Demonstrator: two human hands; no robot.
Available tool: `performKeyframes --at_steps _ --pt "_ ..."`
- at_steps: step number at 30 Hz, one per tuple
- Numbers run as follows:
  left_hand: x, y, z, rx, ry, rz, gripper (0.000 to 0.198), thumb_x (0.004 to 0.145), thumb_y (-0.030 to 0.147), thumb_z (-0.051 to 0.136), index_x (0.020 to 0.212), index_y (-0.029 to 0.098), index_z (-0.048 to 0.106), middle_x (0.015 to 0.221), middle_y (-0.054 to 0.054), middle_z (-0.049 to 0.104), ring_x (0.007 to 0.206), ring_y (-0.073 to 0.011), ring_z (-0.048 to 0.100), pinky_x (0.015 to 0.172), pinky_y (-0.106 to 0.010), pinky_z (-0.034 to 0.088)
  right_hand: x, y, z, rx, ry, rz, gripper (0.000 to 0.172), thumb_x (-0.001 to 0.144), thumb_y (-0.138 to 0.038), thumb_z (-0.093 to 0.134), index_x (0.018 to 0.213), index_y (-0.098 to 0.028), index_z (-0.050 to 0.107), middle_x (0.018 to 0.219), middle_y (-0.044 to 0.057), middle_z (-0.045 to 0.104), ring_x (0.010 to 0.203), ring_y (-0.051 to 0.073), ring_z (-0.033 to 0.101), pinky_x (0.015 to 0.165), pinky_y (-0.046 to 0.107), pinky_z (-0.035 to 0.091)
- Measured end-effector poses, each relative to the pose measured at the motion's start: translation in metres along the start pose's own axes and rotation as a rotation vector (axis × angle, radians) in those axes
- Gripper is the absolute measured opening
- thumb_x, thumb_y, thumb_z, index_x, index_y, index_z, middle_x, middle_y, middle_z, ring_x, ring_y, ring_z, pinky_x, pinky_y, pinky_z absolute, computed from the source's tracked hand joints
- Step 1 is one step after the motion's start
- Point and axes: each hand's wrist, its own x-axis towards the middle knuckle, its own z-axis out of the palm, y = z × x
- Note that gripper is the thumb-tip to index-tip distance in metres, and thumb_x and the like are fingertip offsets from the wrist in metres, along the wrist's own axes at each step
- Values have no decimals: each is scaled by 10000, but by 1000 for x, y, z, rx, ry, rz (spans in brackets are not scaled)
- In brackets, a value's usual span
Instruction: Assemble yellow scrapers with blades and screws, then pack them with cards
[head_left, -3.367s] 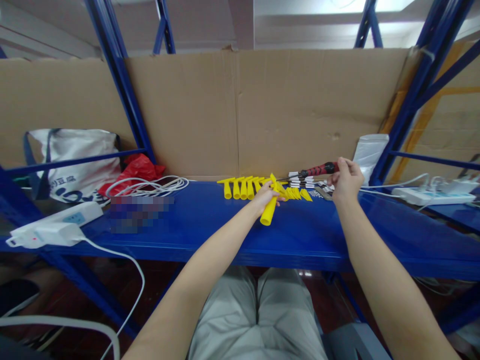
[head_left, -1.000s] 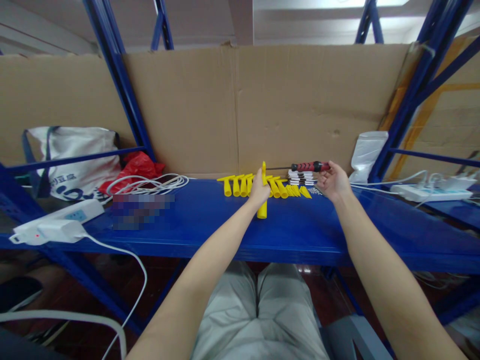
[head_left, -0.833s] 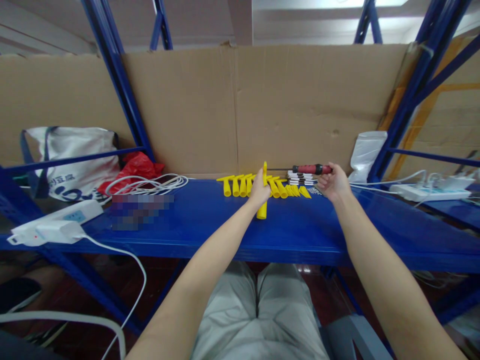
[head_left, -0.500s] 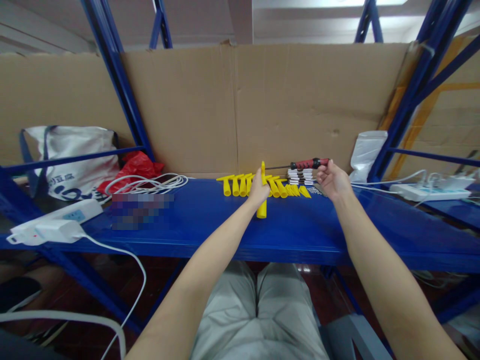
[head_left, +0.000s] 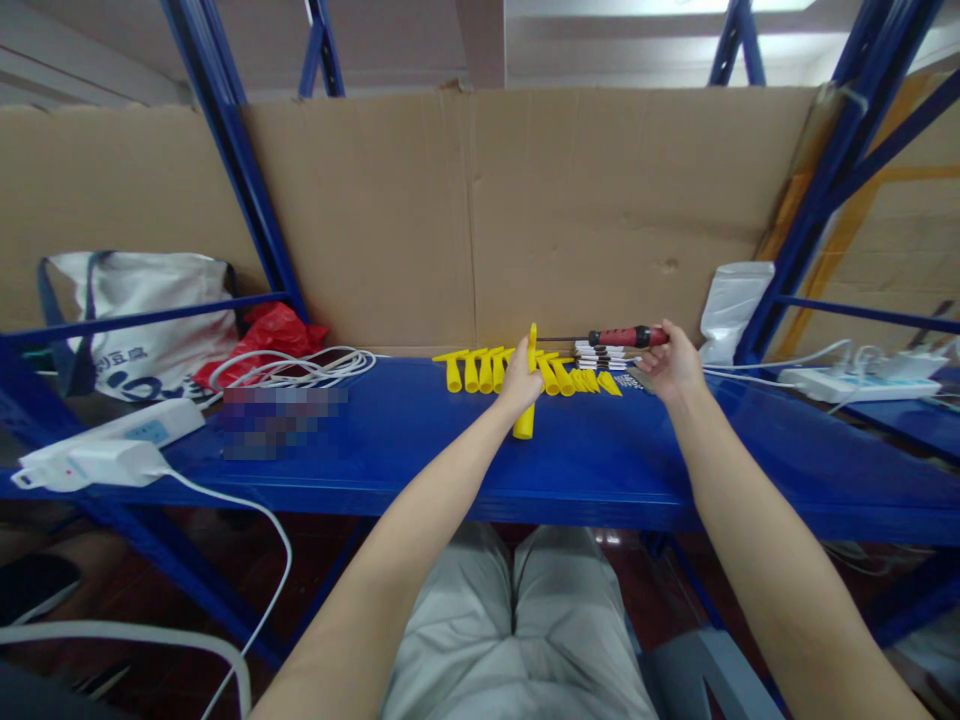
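Note:
My left hand (head_left: 519,381) is closed round a yellow plastic T-shaped part (head_left: 526,420), held upright over the blue shelf (head_left: 420,440). My right hand (head_left: 671,364) grips the red-and-black handle of a screwdriver (head_left: 626,337). Its metal shaft lies level and points left at the top of the yellow part. Behind both hands, several more yellow parts (head_left: 480,370) lie in a row, and a small stack of white and black pieces (head_left: 604,356) sits under the screwdriver.
A cardboard sheet (head_left: 480,210) backs the shelf. White power strips lie at the left (head_left: 112,450) and right (head_left: 855,385), with coiled white cable (head_left: 300,368), a red bag (head_left: 266,340), a white tote (head_left: 142,320) and a white pouch (head_left: 731,300). Blue rack posts (head_left: 232,150) stand around.
The yellow part was tilted 3.4 s ago and now stands upright in my left hand. The screwdriver has dropped lower and levelled out, wobbling slightly over the last second.

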Motion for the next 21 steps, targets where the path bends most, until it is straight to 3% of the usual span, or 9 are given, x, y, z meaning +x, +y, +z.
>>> performKeyframes --at_steps 5,9,16,21 --pt "1 -3 1 -14 -5 5 801 686 -44 486 1425 226 336 1451 -77 412 1353 -236 347 1110 -396 304 -8 -4 5 56 -26 -55 245 769 -450 664 763 -235 546 416 -99 341 342 62 369 319 176 301" --pt "2 -3 0 -39 -11 -27 811 692 -46 471 1432 250 322 1479 -61 374 1354 -241 347 1100 -409 325 -12 -7 9 63 -30 -78 261 771 -386 689 705 -217 502 496 -82 454 431 58 484 372 160 371" --pt "1 -1 0 -57 -14 -59 797 704 -32 494 1430 257 334 1472 -63 387 1354 -248 348 1094 -409 336 -7 -4 5 64 -62 -84 346 760 -400 697 656 -214 424 476 -93 400 362 43 366 329 160 322" --pt "2 -5 1 -66 -24 -23 785 715 -2 521 1425 278 335 1468 -45 394 1375 -250 308 1088 -410 346 -6 -5 5 58 -2 -49 339 753 -384 683 631 -212 417 457 -82 404 352 51 354 313 172 303"
